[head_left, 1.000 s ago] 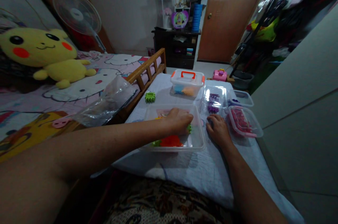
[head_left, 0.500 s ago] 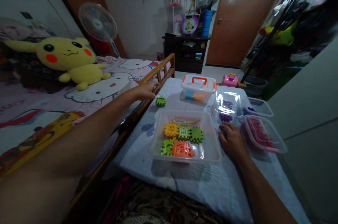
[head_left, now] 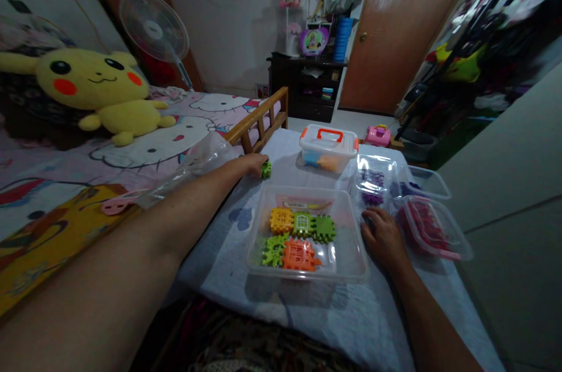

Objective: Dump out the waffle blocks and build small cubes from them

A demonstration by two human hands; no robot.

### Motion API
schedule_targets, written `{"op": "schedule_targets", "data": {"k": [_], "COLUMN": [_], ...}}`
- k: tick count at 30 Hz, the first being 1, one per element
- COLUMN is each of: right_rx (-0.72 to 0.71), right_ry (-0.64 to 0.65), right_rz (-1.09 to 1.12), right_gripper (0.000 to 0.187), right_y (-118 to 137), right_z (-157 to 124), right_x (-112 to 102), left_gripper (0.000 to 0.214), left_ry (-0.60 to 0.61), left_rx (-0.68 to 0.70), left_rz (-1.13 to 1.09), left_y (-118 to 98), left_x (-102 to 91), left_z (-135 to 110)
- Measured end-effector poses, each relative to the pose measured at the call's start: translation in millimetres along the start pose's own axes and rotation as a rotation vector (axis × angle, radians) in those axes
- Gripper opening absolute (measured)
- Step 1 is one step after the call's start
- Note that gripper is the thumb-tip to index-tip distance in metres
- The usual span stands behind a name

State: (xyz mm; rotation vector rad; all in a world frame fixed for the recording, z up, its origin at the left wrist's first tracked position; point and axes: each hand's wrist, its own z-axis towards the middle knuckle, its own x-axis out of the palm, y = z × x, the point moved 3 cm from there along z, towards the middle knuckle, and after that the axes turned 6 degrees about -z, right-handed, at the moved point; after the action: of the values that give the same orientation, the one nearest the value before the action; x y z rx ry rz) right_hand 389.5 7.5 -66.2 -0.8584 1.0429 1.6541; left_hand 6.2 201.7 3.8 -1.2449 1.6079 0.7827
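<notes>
My left hand point(head_left: 254, 165) reaches out to the far left part of the table, its fingers closed on a green plastic building block point(head_left: 266, 169). The hand covers part of that block. In front of me stands a clear plastic box point(head_left: 346, 243) without a lid. Inside it lie a yellow block point(head_left: 281, 221), green blocks point(head_left: 324, 228) and an orange block point(head_left: 299, 255). My right hand point(head_left: 384, 236) rests on the cloth just right of this box, its fingers a little apart. A small dark patch shows by its fingertips; I cannot tell what it is.
A lidded box with an orange handle point(head_left: 330, 147) stands at the back. Clear containers with purple pieces point(head_left: 372, 182) and red pieces point(head_left: 425, 226) are on the right. A wooden bed rail point(head_left: 263, 120) borders the table's left. A plastic bag point(head_left: 193, 167) lies on the bed.
My left hand has come down from above the bed rail and closed on the green block. My right hand stays beside the box. The view has shifted slightly.
</notes>
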Motion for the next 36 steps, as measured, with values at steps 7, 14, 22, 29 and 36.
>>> {"op": "schedule_targets", "data": {"k": [7,14,22,29,36], "right_rx": [0.01,0.006,0.001,0.011,0.008], "right_ry": [0.013,0.008,0.015,0.014,-0.003], "right_rz": [0.008,0.006,0.002,0.002,0.009], "right_gripper": [0.029,0.029,0.029,0.03,0.029], "right_y": [0,1,2,2,4], "right_z": [0,0,0,0,0], "right_x": [-1,-2,-3,-2,-2], "left_gripper": [0.064,0.06,0.049,0.05,0.047], "left_ry": [-0.009,-0.048,-0.17,-0.209,0.044], "left_rx": [-0.03,-0.032,-0.004,0.167,0.487], "left_rz": [0.009,0.014,-0.014,-0.078,-0.217], "left_y": [-1,-2,-5,-54,-157], "left_x": [7.6,4.1,-25.8,-84.8,-73.2], "left_z": [7,0,-34,-111,-166]}}
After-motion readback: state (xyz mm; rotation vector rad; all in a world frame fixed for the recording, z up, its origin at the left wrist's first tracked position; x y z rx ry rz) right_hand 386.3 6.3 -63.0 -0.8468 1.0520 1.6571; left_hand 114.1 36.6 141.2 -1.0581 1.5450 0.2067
